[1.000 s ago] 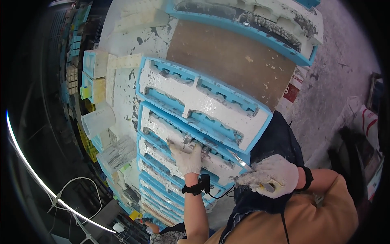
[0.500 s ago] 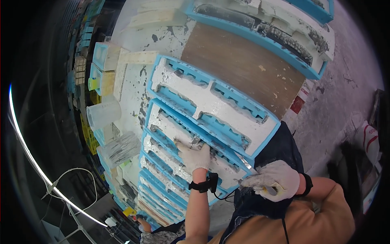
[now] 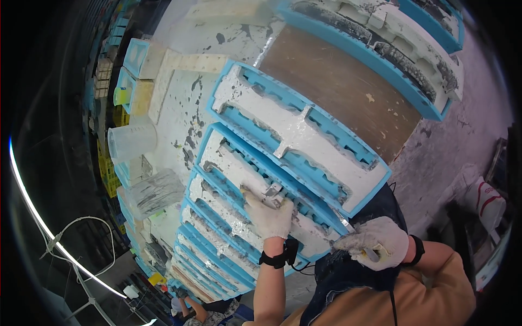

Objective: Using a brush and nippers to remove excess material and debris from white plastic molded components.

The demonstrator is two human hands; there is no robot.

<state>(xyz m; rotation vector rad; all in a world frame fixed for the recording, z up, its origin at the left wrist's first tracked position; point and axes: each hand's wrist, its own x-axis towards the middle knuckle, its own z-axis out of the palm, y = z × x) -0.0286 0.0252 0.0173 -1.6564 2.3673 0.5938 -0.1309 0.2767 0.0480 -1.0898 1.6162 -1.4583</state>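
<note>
My left hand (image 3: 268, 216), in a white glove, lies over a blue mould (image 3: 213, 135) filled with white plaster (image 3: 231, 163). Its thumb and fingers straddle the plaster strip next to a small greyish lump (image 3: 273, 191), the fingertips partly hidden. At the mould's near right end, my gloved right hand (image 3: 380, 244) is closed around a flat metal-bladed hand tool (image 3: 342, 221). Its blade points up and left toward the gap beside a second plaster-filled blue mould (image 3: 361, 187). The glove hides the tool's handle.
More blue moulds (image 3: 204, 255) stand in a row at lower left. A brown board (image 3: 337, 81) lies beyond, with another mould (image 3: 364, 54) above it. A clear plastic jug (image 3: 132, 142) and a grey-streaked block (image 3: 155, 194) line the left side. Another person's arm (image 3: 196, 312) shows at the bottom.
The view has shifted a little, so most things sit elsewhere in the picture. My left hand stays over the same mould, its fingers slightly rearranged. My right hand keeps the tool.
</note>
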